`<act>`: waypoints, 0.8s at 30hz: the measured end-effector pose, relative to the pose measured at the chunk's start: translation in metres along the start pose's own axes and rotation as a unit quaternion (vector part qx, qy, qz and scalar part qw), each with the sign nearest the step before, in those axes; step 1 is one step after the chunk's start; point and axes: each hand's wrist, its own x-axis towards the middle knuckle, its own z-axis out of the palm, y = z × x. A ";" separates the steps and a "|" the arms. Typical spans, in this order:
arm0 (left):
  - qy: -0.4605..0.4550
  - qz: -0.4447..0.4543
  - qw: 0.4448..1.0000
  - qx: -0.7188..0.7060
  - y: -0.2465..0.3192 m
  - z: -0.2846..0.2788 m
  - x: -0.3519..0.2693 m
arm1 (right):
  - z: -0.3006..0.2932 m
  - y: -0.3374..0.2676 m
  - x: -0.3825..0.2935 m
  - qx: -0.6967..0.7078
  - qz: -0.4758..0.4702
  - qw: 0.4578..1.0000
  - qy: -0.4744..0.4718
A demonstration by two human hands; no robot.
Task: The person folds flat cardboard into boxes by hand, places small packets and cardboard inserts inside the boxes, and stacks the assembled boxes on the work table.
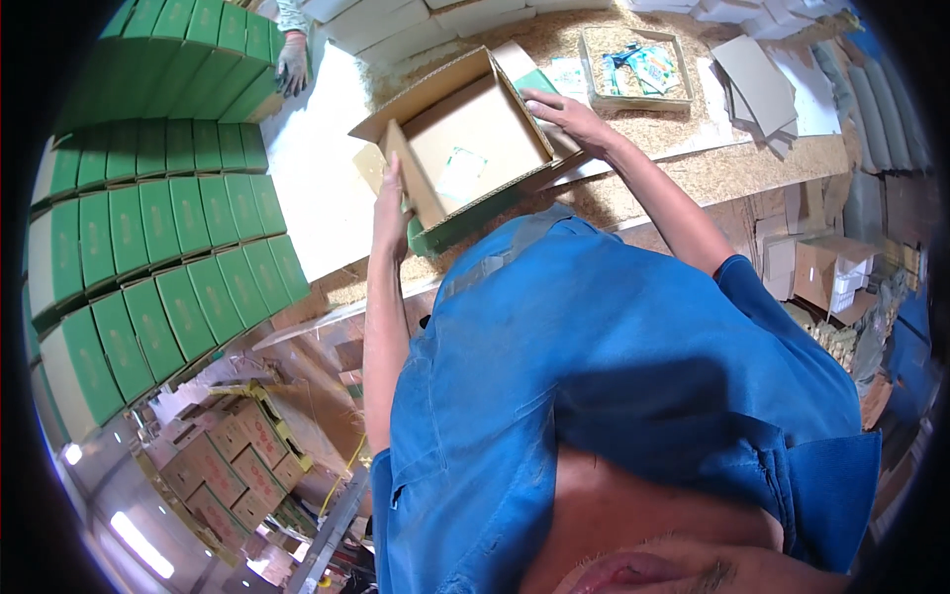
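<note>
In front of me a cardboard box, brown inside and green outside, stands tilted in view with its top open. A small printed packet lies flat on its bottom. My left hand grips the box's left end flap, fingers along the outer side and flap partly raised. At the opposite end my right hand holds the right side, its fingers reaching over the green and white flap. Part of that flap is hidden by the hand.
Green cartons are stacked in rows at the left. A shallow tray of printed packets sits beyond my right hand, with cardboard sheets farther right. Another person's gloved hand is at upper left. White cartons line the back.
</note>
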 end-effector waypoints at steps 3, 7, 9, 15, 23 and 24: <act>-0.047 0.019 0.982 0.181 -0.006 0.003 0.011 | 0.025 0.008 0.005 0.007 0.076 0.997 -0.003; -0.061 0.071 0.989 0.116 -0.020 0.008 0.017 | 0.044 0.025 0.022 -0.213 0.044 0.975 0.042; -0.047 0.101 0.985 0.129 -0.022 0.007 0.014 | 0.043 0.020 0.025 -0.200 0.046 0.979 0.004; -0.005 0.076 0.996 0.050 -0.035 0.000 0.013 | 0.041 0.004 0.013 0.028 0.069 0.997 -0.032; 0.004 0.044 0.990 -0.135 -0.048 -0.050 0.009 | 0.077 -0.037 0.033 0.136 0.130 0.982 -0.012; -0.007 0.032 0.991 -0.133 -0.047 -0.067 0.012 | 0.092 -0.068 0.028 0.165 0.118 0.979 0.003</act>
